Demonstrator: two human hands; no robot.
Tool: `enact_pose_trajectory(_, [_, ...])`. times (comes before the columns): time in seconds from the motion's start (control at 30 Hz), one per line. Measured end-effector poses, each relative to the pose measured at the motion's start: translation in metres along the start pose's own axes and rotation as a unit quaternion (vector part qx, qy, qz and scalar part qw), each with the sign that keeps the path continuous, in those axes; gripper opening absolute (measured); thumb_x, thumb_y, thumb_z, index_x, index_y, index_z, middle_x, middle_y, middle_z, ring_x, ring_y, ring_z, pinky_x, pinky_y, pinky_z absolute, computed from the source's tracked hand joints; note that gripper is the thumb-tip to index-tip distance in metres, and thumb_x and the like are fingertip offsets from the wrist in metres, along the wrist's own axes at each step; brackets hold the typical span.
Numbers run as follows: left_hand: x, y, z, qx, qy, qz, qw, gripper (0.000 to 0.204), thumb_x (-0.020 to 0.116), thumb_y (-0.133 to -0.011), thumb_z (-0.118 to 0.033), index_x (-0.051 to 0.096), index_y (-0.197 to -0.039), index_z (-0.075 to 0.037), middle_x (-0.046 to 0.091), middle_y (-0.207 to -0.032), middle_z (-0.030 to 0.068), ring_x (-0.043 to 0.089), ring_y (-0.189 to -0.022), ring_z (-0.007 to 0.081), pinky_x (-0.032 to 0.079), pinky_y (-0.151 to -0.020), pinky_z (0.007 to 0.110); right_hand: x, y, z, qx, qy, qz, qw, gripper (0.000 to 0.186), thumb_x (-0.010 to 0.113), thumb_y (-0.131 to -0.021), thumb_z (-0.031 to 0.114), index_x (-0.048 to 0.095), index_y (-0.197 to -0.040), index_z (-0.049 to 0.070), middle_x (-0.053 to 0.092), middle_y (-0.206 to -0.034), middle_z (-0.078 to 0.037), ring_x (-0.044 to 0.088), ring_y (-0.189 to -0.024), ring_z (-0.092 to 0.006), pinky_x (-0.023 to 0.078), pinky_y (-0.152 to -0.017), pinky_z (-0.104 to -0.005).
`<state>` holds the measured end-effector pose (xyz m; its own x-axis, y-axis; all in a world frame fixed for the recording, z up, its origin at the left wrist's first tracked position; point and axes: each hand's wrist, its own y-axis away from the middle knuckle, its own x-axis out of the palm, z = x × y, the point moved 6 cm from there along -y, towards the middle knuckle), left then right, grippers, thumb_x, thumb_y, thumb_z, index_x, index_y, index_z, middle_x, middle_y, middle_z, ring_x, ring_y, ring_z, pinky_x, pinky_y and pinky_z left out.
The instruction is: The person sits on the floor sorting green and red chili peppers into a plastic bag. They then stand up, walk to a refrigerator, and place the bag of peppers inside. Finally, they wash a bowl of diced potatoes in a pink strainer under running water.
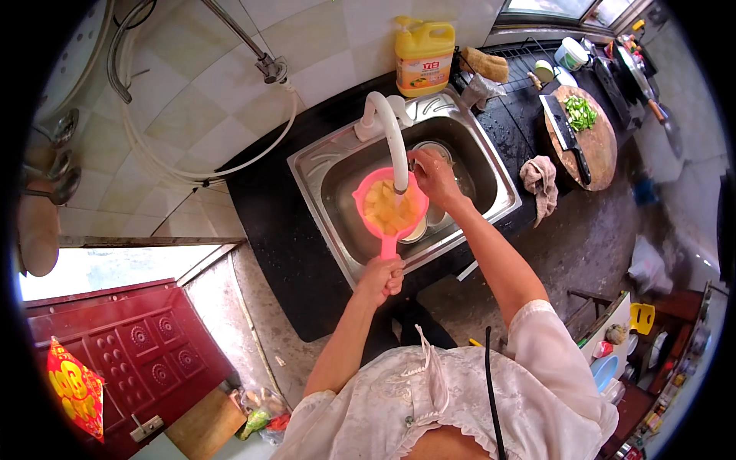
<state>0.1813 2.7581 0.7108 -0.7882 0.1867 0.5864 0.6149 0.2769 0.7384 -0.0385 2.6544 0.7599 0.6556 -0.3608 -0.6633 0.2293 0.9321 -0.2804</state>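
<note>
A pink long-handled scoop [389, 247] is held over the sink, with my left hand [381, 279] wrapped round its handle. In its bowl lie pale yellow cut chunks [383, 211] that look like potato. The white curved faucet [395, 138] ends right above the bowl, and water seems to run from it onto the chunks. My right hand [435, 176] is at the bowl's right side, fingers curled together near the rim; what they hold, if anything, is hidden. Below, metal dishes [435, 149] sit in the steel sink [504, 201].
Behind the sink stands a yellow detergent jug [424, 60]. On the right, a round cutting board [602, 157] carries a cleaver [566, 132] and chopped greens [580, 113]. A crumpled cloth [539, 184] hangs at the counter's edge. A red door [146, 345] is at lower left.
</note>
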Motion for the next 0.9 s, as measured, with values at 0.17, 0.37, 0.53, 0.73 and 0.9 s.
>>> enact_pose_trajectory(0.17, [-0.001,0.002,0.004,0.009,-0.028,-0.019,0.999,0.019,0.055,-0.080,-0.003,0.042,-0.068,-0.009,0.038,-0.053,-0.0008,0.034,-0.037,0.0079,0.025,-0.033,0.024,-0.002,-0.019,0.004,-0.048,0.095,-0.021,0.994,0.054,0.052,-0.072,-0.004,0.047,-0.125,0.008,0.045,-0.131,-0.015,0.044,-0.119,-0.0344,0.040,-0.096,-0.0438])
enact_pose_trajectory(0.37, [0.000,0.006,0.002,0.023,-0.068,-0.046,0.996,0.017,0.055,-0.080,-0.004,0.043,-0.070,-0.008,0.039,-0.054,0.0000,0.034,-0.037,0.0084,0.025,-0.033,0.024,0.000,-0.029,0.004,-0.027,0.151,-0.004,0.988,0.066,0.051,-0.071,-0.004,0.039,-0.134,0.010,0.039,-0.137,-0.016,0.039,-0.126,-0.0332,0.036,-0.100,-0.0452])
enact_pose_trajectory(0.53, [-0.004,0.007,0.002,0.018,-0.056,-0.035,0.998,0.016,0.054,-0.081,-0.003,0.042,-0.072,-0.009,0.039,-0.055,-0.0002,0.034,-0.037,0.0081,0.025,-0.033,0.024,0.000,-0.033,0.005,-0.011,0.172,0.002,0.985,0.067,0.050,-0.073,-0.003,0.036,-0.137,0.010,0.037,-0.141,-0.016,0.038,-0.129,-0.0324,0.035,-0.101,-0.0451])
enact_pose_trajectory(0.73, [-0.001,0.006,0.004,0.010,-0.015,-0.018,1.000,0.018,0.054,-0.083,-0.004,0.041,-0.073,-0.010,0.039,-0.056,-0.0010,0.035,-0.038,0.0070,0.024,-0.033,0.023,0.001,-0.028,0.003,-0.014,0.188,-0.003,0.982,0.070,0.051,-0.073,-0.001,0.032,-0.140,0.008,0.035,-0.143,-0.014,0.037,-0.130,-0.0309,0.035,-0.101,-0.0444])
enact_pose_trajectory(0.9, [0.002,0.006,0.007,0.004,-0.001,-0.006,1.000,0.019,0.055,-0.083,-0.004,0.041,-0.072,-0.011,0.039,-0.056,-0.0013,0.035,-0.038,0.0064,0.024,-0.033,0.023,0.004,-0.022,0.000,-0.021,0.193,0.004,0.981,0.072,0.051,-0.073,0.001,0.030,-0.141,0.009,0.033,-0.145,-0.013,0.037,-0.130,-0.0300,0.035,-0.101,-0.0442])
